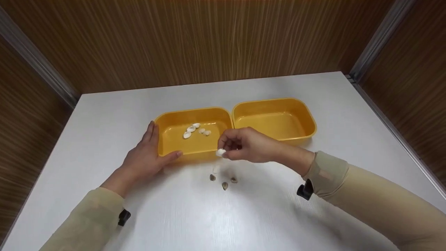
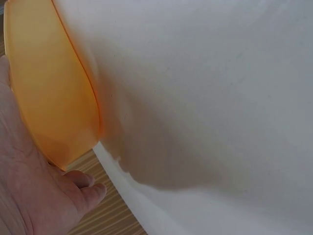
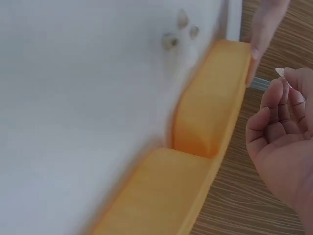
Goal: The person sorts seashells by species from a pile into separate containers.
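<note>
Between thumb and fingertips, my right hand pinches a small white seashell, just above the near rim of the left yellow plastic container. Several white shells lie on that container's floor. At its left end, my left hand rests with extended fingers along the outer wall and the thumb at the near rim. In the left wrist view, the palm side lies against the container wall. The right wrist view shows the pinched shell sticking out past the thumb tip.
A second yellow container stands against the right end of the first, with no shells visible inside. Three darker shells lie on the white table in front. Wood-grain panels rise behind and at both sides.
</note>
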Tool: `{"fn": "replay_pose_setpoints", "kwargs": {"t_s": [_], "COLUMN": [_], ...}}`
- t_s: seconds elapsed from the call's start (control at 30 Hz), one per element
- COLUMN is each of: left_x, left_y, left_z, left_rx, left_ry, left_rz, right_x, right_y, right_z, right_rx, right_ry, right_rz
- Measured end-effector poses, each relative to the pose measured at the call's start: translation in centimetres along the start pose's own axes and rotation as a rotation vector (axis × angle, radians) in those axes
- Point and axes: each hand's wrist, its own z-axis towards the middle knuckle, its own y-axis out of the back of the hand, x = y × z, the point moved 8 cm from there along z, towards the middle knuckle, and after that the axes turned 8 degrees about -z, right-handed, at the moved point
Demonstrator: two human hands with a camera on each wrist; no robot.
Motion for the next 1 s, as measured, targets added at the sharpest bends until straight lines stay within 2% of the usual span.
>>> {"fn": "replay_pose_setpoints", "kwargs": {"t_s": [0.27, 0.53, 0.73, 1.0], "left_x": [0.1, 0.1, 0.2, 0.1], "left_y": [-0.1, -0.2, -0.1, -0.2], "left_z": [0.1, 0.2, 0.0, 0.0], "left_rx": [0.001, -0.005, 0.000, 0.001], "left_ry": [-0.009, -0.010, 0.004, 0.003], "left_rz": [-0.005, -0.016, -0.029, -0.024], "right_x": [0.5, -0.5, -1.7, -3.4], "right_y": [2.1, 3.3, 3.1, 2.1], "right_z": [3.3, 6.1, 7.7, 8.8], "right_rx": [-0.089, -0.168, -0.209, -0.197], "right_ry": [-0.009, -0.048, -0.084, -0.141], "right_rz": [0.048, -0.005, -0.007, -0.016]}}
